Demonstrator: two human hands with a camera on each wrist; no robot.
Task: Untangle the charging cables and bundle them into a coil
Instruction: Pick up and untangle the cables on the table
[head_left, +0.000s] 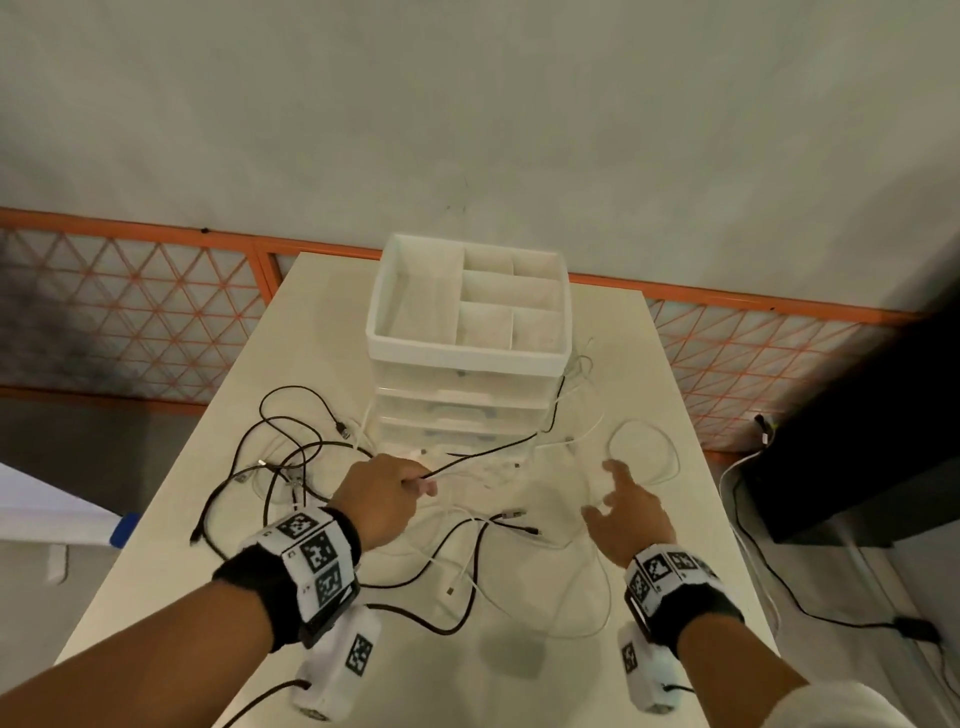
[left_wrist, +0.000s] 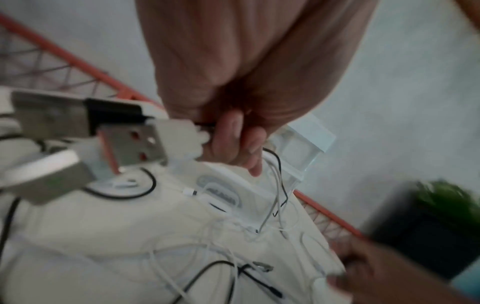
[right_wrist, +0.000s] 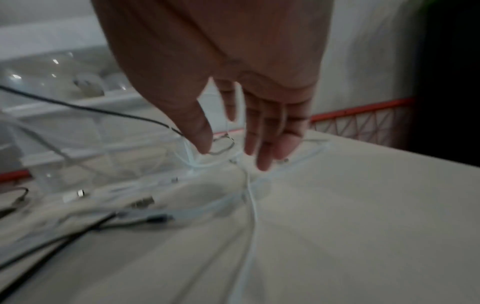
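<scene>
Above the bench, my left hand pinches a black cable; my right hand hovers, fingers spread, holding nothing.

A workshop-like room: bare concrete wall, orange mesh fencing.
</scene>
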